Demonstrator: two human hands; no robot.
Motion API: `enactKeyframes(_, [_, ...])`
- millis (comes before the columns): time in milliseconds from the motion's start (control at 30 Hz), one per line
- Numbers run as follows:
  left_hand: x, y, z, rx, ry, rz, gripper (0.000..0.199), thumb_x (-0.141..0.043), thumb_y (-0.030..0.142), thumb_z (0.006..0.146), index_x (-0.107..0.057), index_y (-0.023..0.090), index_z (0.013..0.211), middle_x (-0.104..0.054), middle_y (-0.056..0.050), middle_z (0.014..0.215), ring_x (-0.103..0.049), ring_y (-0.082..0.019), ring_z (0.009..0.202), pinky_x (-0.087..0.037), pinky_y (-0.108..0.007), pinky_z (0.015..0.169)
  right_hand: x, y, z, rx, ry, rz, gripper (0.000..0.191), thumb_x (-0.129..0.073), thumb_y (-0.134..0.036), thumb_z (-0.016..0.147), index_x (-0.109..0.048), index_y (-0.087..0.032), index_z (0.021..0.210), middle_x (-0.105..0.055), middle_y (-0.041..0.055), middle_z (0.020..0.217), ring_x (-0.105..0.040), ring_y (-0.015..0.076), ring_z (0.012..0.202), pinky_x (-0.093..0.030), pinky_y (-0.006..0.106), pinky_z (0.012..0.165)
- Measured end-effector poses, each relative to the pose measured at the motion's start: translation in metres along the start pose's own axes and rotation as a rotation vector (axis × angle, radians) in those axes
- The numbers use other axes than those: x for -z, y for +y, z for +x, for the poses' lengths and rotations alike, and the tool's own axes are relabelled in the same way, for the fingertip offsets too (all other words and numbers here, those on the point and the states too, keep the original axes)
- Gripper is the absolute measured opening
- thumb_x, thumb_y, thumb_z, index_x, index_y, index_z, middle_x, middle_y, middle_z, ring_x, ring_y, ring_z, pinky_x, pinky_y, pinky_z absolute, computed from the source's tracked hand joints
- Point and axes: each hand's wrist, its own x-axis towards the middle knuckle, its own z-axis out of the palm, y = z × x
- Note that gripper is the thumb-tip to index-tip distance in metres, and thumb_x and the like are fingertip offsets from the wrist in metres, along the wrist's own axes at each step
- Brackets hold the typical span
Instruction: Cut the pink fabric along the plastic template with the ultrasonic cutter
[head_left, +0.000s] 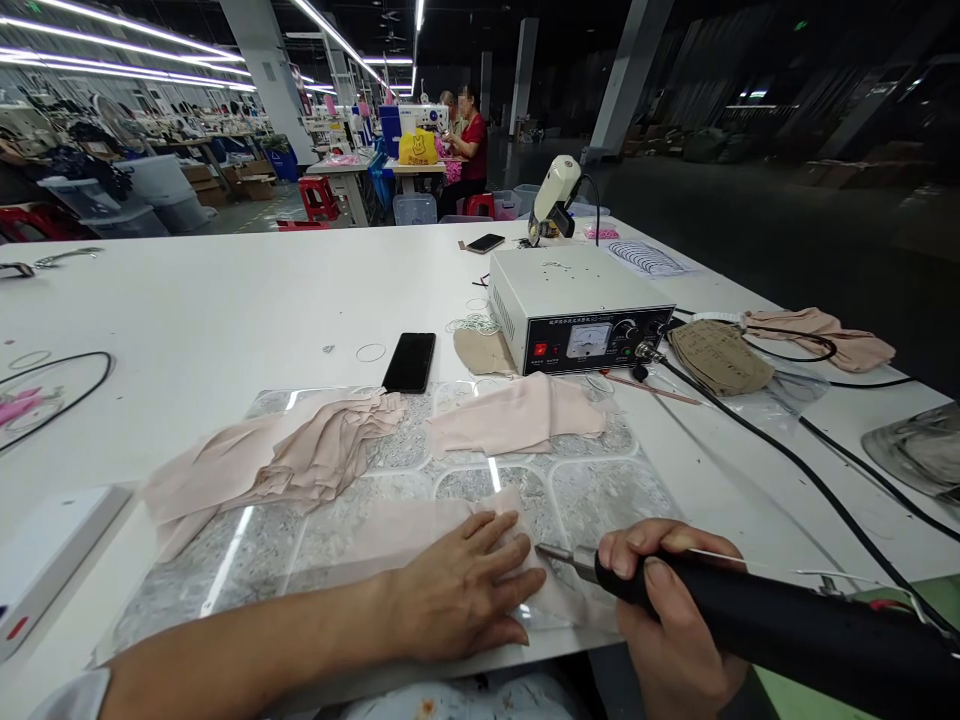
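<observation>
My left hand lies flat with fingers stretched on a thin, pale pink fabric piece, pressing it onto a grey stone-patterned board. My right hand is wrapped round the black handle of an ultrasonic cutter. Its pointed metal tip sits just right of my left fingers, at the fabric; whether it touches cannot be made out. Beyond my left forearm, a fanned stack of pink fabric pieces rests on the board. Another folded pink piece lies at the board's far side.
A control box with dials stands behind the board, its black cable running along the right. A black phone, brown card templates and a glass jar lie around. Farther off, people sit at sewing machines.
</observation>
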Motion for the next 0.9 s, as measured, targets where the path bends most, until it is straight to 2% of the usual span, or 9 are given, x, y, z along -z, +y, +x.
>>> enactKeyframes(167, [0.001, 0.0, 0.0, -0.002, -0.008, 0.002, 0.046, -0.046, 0.048, 0.099, -0.055, 0.015, 0.13, -0.058, -0.013, 0.127, -0.049, -0.036, 0.126, -0.04, -0.046, 0.103, -0.004, -0.001, 0.0, 0.031, -0.014, -0.047, 0.014, -0.059, -0.013, 0.081, -0.052, -0.023, 0.086, -0.055, -0.0027, 0.073, -0.052, 0.0118, 0.058, -0.052, 0.033, 0.057])
enactKeyframes(400, [0.0, -0.001, -0.002, 0.002, -0.007, -0.003, 0.047, -0.048, 0.049, 0.098, -0.055, 0.016, 0.131, -0.058, -0.014, 0.127, -0.048, -0.036, 0.128, -0.039, -0.047, 0.104, 0.0, -0.012, 0.001, -0.028, 0.044, 0.024, 0.012, -0.058, -0.013, 0.08, -0.054, -0.022, 0.087, -0.054, -0.0028, 0.074, -0.052, 0.0106, 0.055, -0.05, 0.032, 0.055])
enactKeyframes(733, [-0.002, -0.001, -0.002, 0.002, -0.004, -0.011, 0.047, -0.05, 0.048, 0.098, -0.054, 0.016, 0.132, -0.058, -0.014, 0.127, -0.047, -0.036, 0.129, -0.041, -0.047, 0.104, -0.001, -0.016, -0.002, -0.056, 0.022, 0.062, 0.011, -0.058, -0.013, 0.081, -0.055, -0.022, 0.086, -0.054, -0.003, 0.073, -0.052, 0.0102, 0.055, -0.051, 0.03, 0.054])
enactKeyframes(900, [0.002, -0.01, -0.001, -0.037, 0.011, 0.009, 0.044, -0.049, 0.047, 0.098, -0.056, 0.018, 0.13, -0.058, -0.012, 0.128, -0.049, -0.033, 0.127, -0.04, -0.045, 0.105, 0.002, -0.017, -0.002, -0.059, 0.039, 0.041, 0.012, -0.057, -0.013, 0.08, -0.055, -0.023, 0.086, -0.053, -0.0028, 0.072, -0.051, 0.0108, 0.055, -0.05, 0.032, 0.054])
